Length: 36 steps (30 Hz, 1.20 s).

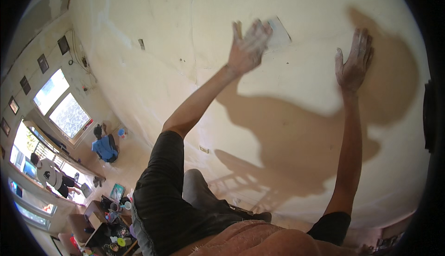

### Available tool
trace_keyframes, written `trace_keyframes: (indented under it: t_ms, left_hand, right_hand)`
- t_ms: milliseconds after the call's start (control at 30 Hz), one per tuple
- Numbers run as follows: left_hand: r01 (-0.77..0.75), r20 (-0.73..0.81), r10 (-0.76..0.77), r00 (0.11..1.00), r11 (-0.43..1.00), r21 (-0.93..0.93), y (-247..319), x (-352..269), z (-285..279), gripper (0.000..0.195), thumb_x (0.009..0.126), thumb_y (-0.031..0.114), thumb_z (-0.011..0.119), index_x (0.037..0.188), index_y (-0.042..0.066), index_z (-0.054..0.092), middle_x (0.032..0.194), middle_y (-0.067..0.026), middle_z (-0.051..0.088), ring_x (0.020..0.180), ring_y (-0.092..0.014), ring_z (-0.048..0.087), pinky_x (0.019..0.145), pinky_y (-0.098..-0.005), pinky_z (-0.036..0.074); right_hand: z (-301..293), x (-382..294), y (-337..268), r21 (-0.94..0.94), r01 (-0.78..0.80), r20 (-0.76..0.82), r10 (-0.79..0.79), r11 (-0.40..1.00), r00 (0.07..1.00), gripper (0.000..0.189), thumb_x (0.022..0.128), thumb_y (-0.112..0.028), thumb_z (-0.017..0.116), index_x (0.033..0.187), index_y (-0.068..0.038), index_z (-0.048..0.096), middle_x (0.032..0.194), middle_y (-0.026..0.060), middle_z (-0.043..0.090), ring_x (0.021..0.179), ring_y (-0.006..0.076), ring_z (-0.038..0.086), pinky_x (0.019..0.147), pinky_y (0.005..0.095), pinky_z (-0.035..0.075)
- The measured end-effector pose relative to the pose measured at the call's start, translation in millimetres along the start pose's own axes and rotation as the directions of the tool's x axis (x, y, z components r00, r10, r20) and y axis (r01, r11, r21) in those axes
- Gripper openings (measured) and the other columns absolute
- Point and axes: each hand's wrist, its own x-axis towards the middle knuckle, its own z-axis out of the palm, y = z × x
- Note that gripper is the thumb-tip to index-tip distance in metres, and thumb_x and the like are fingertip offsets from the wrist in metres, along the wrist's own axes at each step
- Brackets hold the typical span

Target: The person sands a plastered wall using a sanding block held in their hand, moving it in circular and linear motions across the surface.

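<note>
My left hand (249, 45), whitened with dust and blurred by motion, is raised against a cream plastered wall (167, 30). Beneath its fingers a thin grey-white sheet, apparently sandpaper (280, 33), lies against the wall, its far corner sticking out past the fingertips. The little finger stands apart from the others. Farther right, my right hand (354, 59) rests flat on the wall, also dusty. It holds nothing; the thumb is spread from the fingers. My shadow falls broadly across the wall between and below both hands.
Ladder-like bars show in the shadow low down. A wall socket (204, 149) and a cut-out (141, 44) interrupt the surface. Far below left, one person (105, 147) crouches near a blue bucket (121, 133); another person (48, 172) stands by the doorway. A cluttered table (100, 237) is nearer.
</note>
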Motion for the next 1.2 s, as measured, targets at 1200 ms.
trace_keyframes:
  t_ms: [1200]
  left_hand:
    - [-0.111, -0.003, 0.112, 0.994, 0.991, 0.08, -11.9, 131.1, -6.0, 0.046, 0.09, 0.01, 0.061, 0.136, 0.009, 0.06, 0.149, -0.0054, 0.056, 0.146, -0.023, 0.043, 0.118, -0.0748, 0.018]
  right_hand:
    - [0.3, -4.0, 10.1, 0.027, -0.015, 0.056, 0.014, 1.0, 0.998, 0.078, 0.092, -0.033, 0.065, 0.16, -0.007, 0.034, 0.167, 0.017, 0.031, 0.154, 0.0392, 0.026, 0.124, 0.0566, 0.019]
